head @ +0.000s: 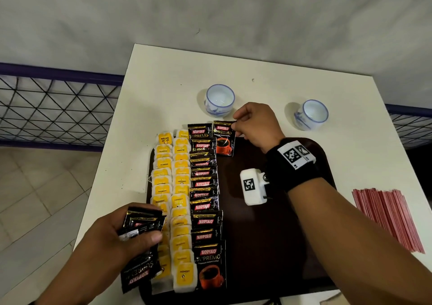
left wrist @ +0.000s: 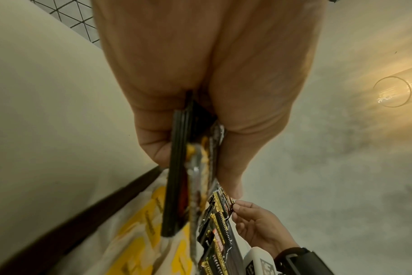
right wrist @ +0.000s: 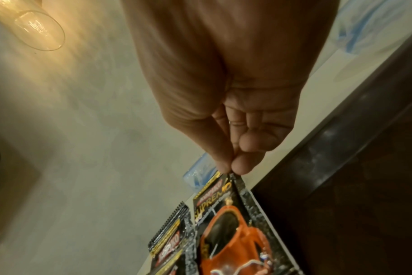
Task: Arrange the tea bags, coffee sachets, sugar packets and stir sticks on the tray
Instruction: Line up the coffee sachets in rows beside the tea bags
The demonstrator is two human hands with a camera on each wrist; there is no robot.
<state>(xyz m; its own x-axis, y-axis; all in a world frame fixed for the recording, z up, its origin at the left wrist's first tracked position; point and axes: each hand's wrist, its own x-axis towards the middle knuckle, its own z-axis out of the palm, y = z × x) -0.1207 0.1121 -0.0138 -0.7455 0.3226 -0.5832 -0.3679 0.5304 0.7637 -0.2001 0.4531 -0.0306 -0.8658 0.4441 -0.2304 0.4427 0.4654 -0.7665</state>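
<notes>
A dark brown tray [head: 268, 234] lies on the white table. Two columns of yellow tea bags [head: 180, 201] fill its left side. Beside them runs a column of overlapping black Kopiko coffee sachets [head: 203, 194]. My right hand [head: 253, 124] pinches the top right corner of one coffee sachet [head: 223, 138] at the tray's far edge, to the right of that column; the pinch shows in the right wrist view on the sachet [right wrist: 226, 219]. My left hand [head: 131, 232] grips a stack of coffee sachets [head: 142, 222] over the tray's near left corner, the stack [left wrist: 179, 167] edge-on.
Two white and blue cups [head: 219, 100] [head: 312, 114] stand on the table behind the tray. A bundle of red stir sticks [head: 388, 215] lies on the table right of the tray. A blue railing with wire mesh [head: 53, 108] borders the table's left side.
</notes>
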